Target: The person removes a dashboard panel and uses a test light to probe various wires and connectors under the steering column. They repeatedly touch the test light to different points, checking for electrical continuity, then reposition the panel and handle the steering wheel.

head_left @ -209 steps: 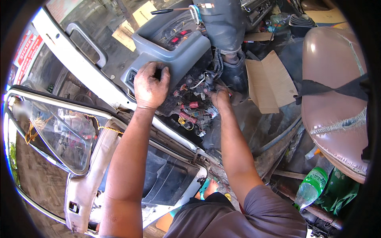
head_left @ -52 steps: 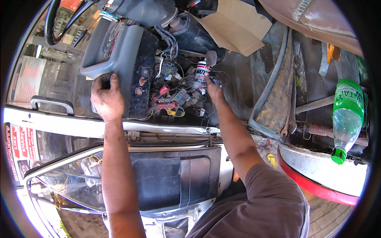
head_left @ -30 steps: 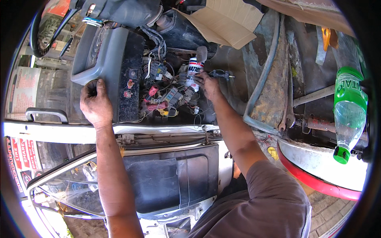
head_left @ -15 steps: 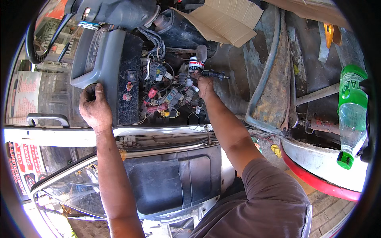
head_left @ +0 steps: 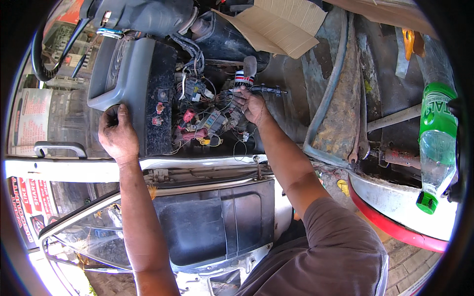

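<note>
At the left, my left hand [head_left: 117,132] is closed on the lower edge of a grey plastic dashboard panel [head_left: 132,74], thumb against it; its other fingers are partly hidden. My right hand [head_left: 253,106] reaches in with its fingers apart over a tangle of wires and connectors [head_left: 212,120]; whether the fingertips touch them I cannot tell. Just beyond those fingers are a small can-like container [head_left: 244,77] with a red, white and blue label and a thin dark metal rod-shaped piece [head_left: 272,91]. A red connector [head_left: 188,115] sits among the wires.
An open cardboard box [head_left: 279,27] lies at the back. To the right are a rusty metal panel with a bluish edge strip [head_left: 340,89] and a green-labelled plastic bottle [head_left: 438,128]. The open vehicle door [head_left: 197,227] spans the space below my arms. A steering wheel [head_left: 40,54] stands far left.
My right hand has shifted slightly nearer to me, and its fingers now show more spread. The left hand remains at the panel edge.
</note>
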A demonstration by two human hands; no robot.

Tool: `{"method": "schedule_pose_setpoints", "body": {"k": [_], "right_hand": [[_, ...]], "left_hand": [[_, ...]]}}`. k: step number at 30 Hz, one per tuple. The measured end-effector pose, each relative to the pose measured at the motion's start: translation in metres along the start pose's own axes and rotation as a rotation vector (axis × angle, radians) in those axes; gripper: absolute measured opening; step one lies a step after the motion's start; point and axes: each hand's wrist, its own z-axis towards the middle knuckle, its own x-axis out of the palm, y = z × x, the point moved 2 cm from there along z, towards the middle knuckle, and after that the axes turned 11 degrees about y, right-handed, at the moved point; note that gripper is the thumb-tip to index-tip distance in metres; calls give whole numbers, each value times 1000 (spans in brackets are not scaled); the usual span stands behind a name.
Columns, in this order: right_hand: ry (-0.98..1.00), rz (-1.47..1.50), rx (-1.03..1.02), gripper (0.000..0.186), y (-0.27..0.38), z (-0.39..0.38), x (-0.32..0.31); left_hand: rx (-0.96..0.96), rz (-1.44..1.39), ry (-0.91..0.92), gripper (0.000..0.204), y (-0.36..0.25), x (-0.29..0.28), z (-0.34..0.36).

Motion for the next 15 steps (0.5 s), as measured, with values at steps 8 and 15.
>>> {"method": "schedule_pose_setpoints", "body": {"k": [8,15], "right_hand": [[16,34,-50,31,0,4,-2],[-33,26,-70,33,-1,6,-2]], "left_hand": [[12,-9,11,31,2,0,0],[17,-41,3,28,1,1,1]]}}
